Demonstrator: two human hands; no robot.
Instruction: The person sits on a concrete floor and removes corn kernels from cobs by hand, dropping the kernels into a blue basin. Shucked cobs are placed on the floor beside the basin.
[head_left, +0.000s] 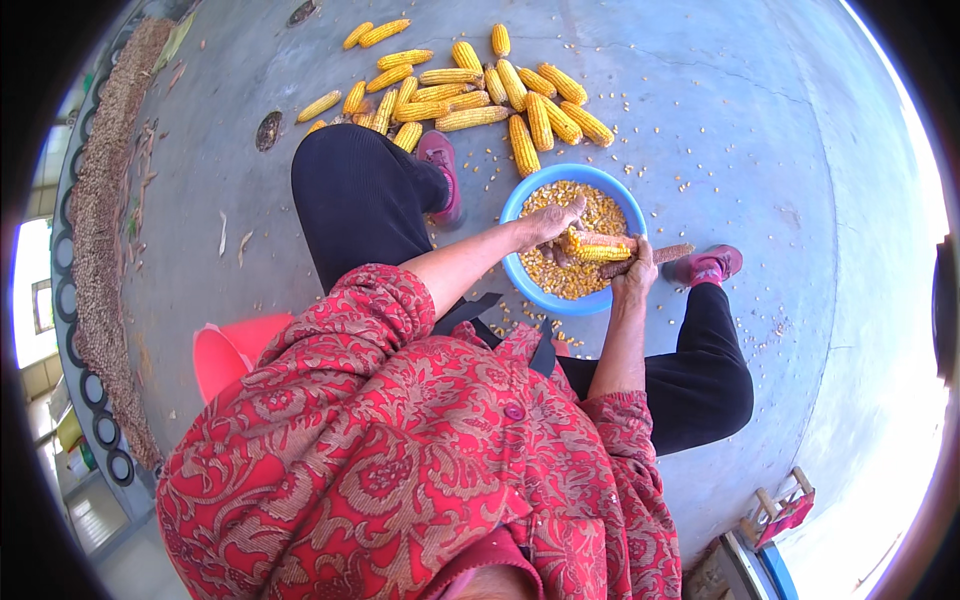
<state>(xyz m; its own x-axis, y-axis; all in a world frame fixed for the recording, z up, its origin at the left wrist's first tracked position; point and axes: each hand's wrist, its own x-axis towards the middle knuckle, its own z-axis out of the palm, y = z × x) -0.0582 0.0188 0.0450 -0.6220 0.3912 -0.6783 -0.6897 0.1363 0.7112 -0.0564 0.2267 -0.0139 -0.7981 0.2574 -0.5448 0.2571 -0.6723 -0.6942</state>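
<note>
Over a blue plastic basin (574, 305) of loose corn kernels (553, 279), both hands are on a partly shelled ear of corn (598, 250). Yellow kernels remain on part of it, and bare reddish cob shows along the upper side. My left hand (549, 223) grips the ear's left end, thumb raised and fingers partly hidden under it. At the other end my right hand (637, 268) holds the ear together with a bare corncob (673, 253), which sticks out to the right past the basin's rim.
Whole yellow corn ears (472, 118) lie piled on the concrete floor (712, 150) beyond the basin, among scattered kernels. A red plastic container (225, 360) stands at left. A long heap (105, 210) runs along the left edge. A small wooden stool (780, 506) is at lower right.
</note>
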